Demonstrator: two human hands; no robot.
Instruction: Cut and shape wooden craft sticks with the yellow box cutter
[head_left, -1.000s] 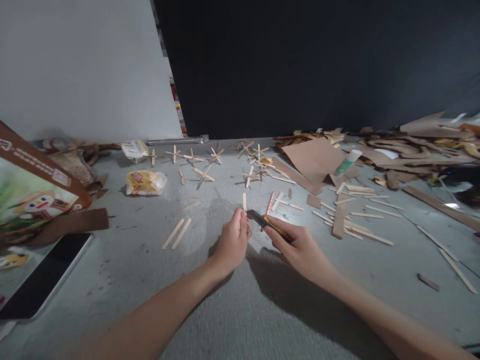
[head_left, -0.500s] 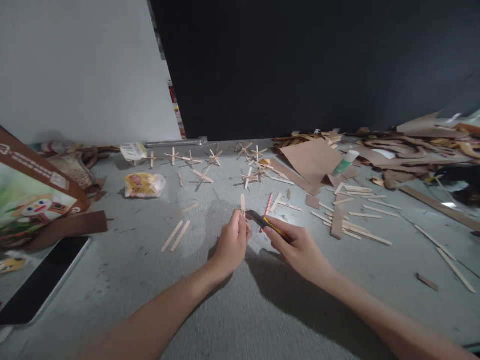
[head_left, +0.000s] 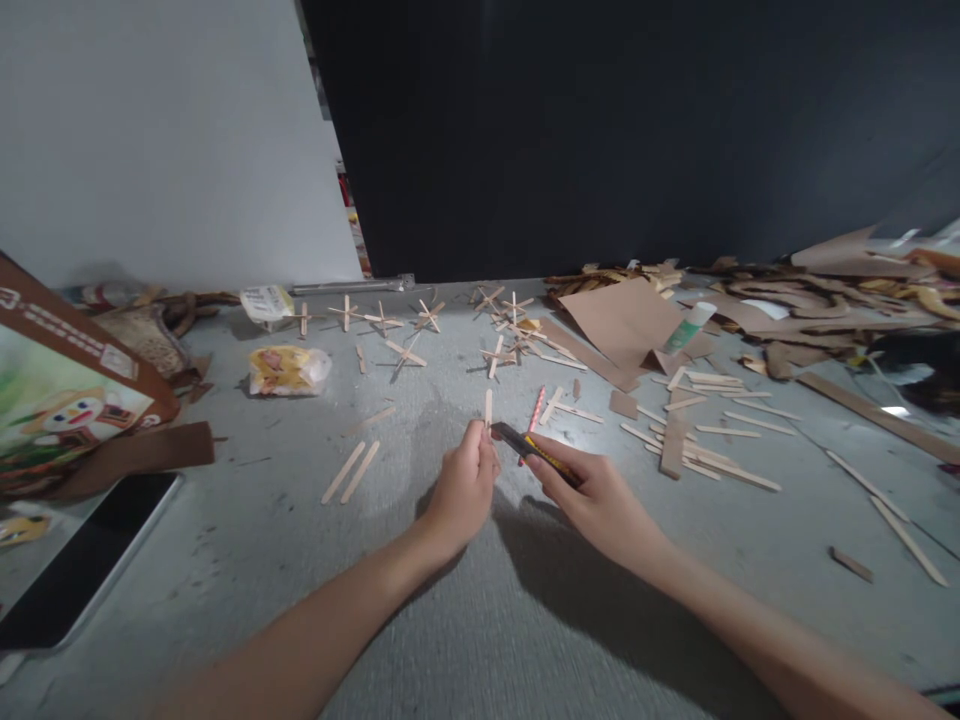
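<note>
Closed around a wooden craft stick [head_left: 489, 405], my left hand [head_left: 466, 482] keeps its upper end pointing away from me. The lower part of the stick is hidden by the fingers. My right hand [head_left: 592, 492] grips a black and yellow utility knife [head_left: 541, 456], its tip at the stick beside my left fingers. Whether the blade touches the wood is too small to tell. Just beyond the knife lies a red and white striped straw [head_left: 537, 408]. Two loose craft sticks [head_left: 352, 473] rest on the grey table to the left of my left hand.
Several crossed-stick pieces [head_left: 406, 354] stand along the back. A packaged snack [head_left: 289, 371] and a phone [head_left: 86, 560] are at left. Loose sticks [head_left: 724, 462], cardboard [head_left: 626, 322] and a green glue stick [head_left: 690, 326] spread over the right side.
Both hands stay almost in place. The held stick's upper end has shifted very slightly to the right, and the knife has moved only a little.
</note>
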